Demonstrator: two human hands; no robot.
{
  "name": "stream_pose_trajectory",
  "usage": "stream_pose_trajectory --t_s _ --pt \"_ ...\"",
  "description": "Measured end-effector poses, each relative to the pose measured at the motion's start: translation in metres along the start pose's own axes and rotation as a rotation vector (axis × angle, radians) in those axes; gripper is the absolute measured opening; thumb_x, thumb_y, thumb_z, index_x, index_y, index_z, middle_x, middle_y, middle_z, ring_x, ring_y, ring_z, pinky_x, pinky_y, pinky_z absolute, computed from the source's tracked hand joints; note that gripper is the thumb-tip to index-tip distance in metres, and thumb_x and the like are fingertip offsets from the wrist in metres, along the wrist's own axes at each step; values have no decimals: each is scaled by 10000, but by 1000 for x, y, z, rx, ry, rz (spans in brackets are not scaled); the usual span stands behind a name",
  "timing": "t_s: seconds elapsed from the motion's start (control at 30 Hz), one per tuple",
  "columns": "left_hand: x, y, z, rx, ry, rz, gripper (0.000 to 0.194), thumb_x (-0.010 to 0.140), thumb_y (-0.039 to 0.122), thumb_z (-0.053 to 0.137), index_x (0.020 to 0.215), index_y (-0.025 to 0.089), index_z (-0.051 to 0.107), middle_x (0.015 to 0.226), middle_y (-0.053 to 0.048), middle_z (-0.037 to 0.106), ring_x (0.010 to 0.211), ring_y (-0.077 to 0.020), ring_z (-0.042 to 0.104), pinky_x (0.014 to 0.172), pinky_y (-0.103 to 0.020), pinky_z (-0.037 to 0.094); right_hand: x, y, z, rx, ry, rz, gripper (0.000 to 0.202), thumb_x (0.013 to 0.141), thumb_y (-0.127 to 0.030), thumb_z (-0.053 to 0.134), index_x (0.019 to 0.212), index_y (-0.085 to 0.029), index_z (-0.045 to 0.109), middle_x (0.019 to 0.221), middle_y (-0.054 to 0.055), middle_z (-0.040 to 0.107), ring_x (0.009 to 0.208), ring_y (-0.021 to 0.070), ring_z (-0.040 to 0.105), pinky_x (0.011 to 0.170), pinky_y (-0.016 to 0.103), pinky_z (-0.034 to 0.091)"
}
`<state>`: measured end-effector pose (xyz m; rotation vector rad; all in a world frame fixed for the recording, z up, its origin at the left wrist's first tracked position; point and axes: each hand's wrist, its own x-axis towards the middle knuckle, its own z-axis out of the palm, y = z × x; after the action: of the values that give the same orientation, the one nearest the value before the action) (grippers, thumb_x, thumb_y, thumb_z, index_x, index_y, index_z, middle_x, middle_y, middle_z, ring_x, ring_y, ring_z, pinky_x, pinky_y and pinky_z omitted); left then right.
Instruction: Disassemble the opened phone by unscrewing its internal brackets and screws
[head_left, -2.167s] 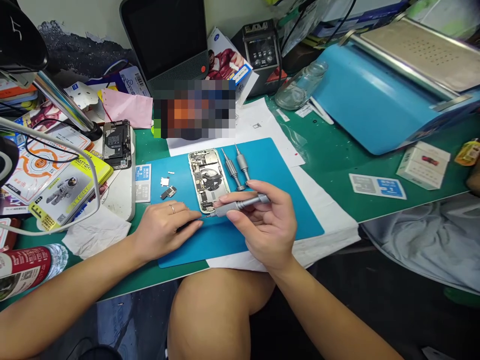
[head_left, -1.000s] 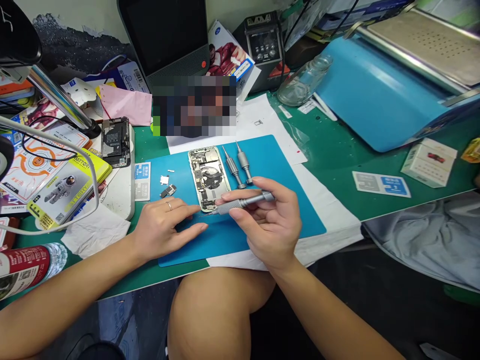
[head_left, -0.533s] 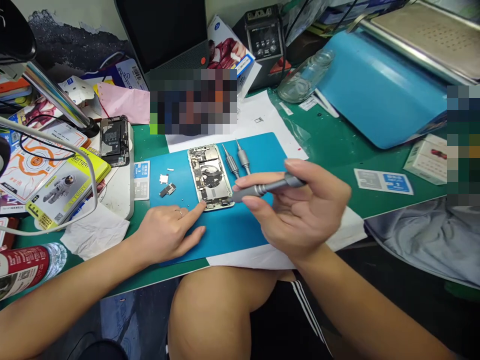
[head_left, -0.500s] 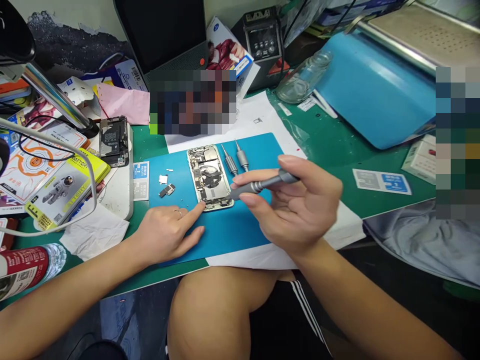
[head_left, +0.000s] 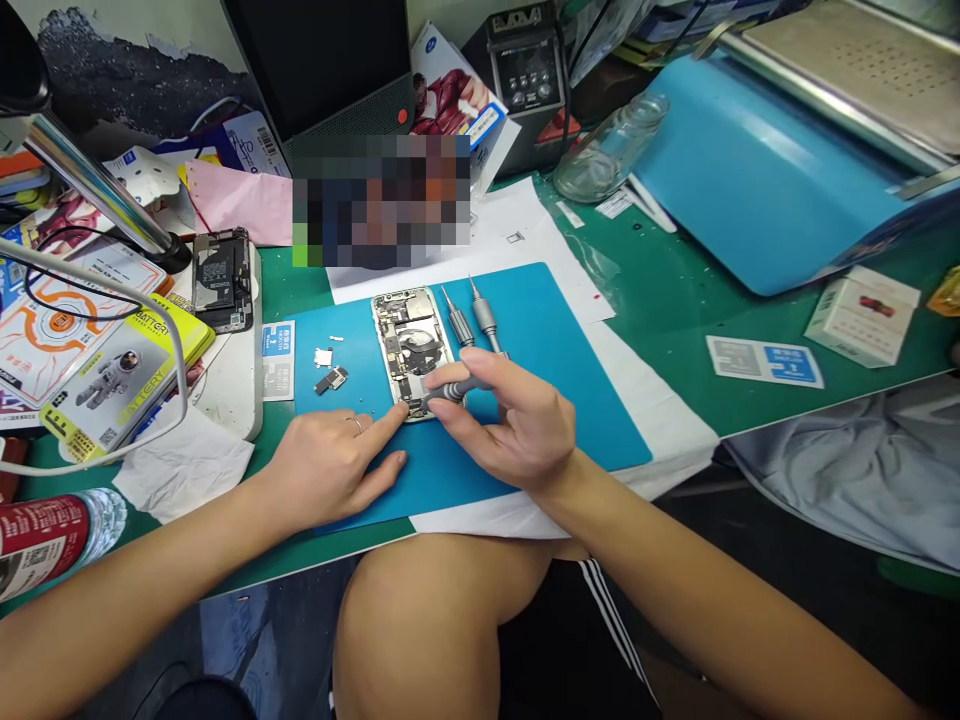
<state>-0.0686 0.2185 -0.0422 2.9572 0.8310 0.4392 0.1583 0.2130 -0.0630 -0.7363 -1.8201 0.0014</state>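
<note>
An opened smartphone (head_left: 418, 350), its inner boards and a round coil exposed, lies on a blue mat (head_left: 585, 400). My left hand (head_left: 337, 460) rests at its lower left corner, index fingertip touching the edge, thumb held apart. Over the phone's lower end, my right hand (head_left: 517, 410) grips a grey screwdriver (head_left: 442, 392) between thumb and fingers. Its tip is hidden at the lower edge of the phone. Two more grey screwdrivers, one thinner (head_left: 459, 322) and one thicker (head_left: 484, 312), lie just right of the phone. Small loose phone parts (head_left: 331, 380) sit to its left.
Another opened phone (head_left: 219, 280) lies on a white box at the left, near a yellow battery box (head_left: 127, 375) and a bottle (head_left: 60, 535). A glass jar (head_left: 611, 150) lies at the back. A small white box (head_left: 862, 315) stands at the right.
My right hand has moved left and inward with the screwdriver, which now stands more steeply over the phone's lower end. My left hand keeps its place at the corner.
</note>
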Motion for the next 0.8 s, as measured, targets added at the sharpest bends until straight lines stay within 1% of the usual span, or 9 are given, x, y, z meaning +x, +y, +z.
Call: stream_pose_trajectory --t_s 0.1,0.3,0.5,0.63,0.7,0.8 --pt "0 0 -1 -8 -26 -4 440 1084 391 397 1337 100 609 754 -20 739 648 -172 704 519 -288 465 1 1 1 -27 -25 -1 787 901 -115 730 1582 -262 362 1034 60 815 814 188 784 666 313 684" --pt "-1 0 0 -34 -63 -25 434 1073 386 432 1356 104 602 773 -33 741 669 -182 704 532 -281 451 1 1 2 -50 -28 -28 778 905 -110 724 1579 -249 360 1024 59 809 808 184 788 658 310 684" --pt "0 1 0 -25 -30 -16 421 1081 381 413 1333 106 608 779 -21 742 653 -181 698 513 -305 433 1 3 3 -56 -33 -39 764 910 -117 724 1574 -241 365 1005 46 808 797 182 792 658 307 693" --pt "-1 0 0 -17 -35 -19 411 1082 383 404 1331 120 599 767 -12 741 651 -174 698 507 -301 428 1 4 4 -57 -39 -34 754 923 -162 726 1570 -289 361 1041 39 812 798 191 796 638 324 694" --pt "-1 0 0 -18 -44 -21 408 1079 386 409 1332 124 594 769 -12 743 669 -175 707 516 -297 439 1 4 3 -31 -50 -31 724 943 -180 696 1576 -286 361 1070 53 811 814 196 795 646 336 693" --pt "-2 1 2 -16 -36 -28 399 1073 386 418 1318 129 600 773 -14 742 670 -183 709 517 -303 449 2 3 3 39 -74 -33 653 973 -118 576 1582 -238 373 1107 91 804 882 195 788 699 338 687"
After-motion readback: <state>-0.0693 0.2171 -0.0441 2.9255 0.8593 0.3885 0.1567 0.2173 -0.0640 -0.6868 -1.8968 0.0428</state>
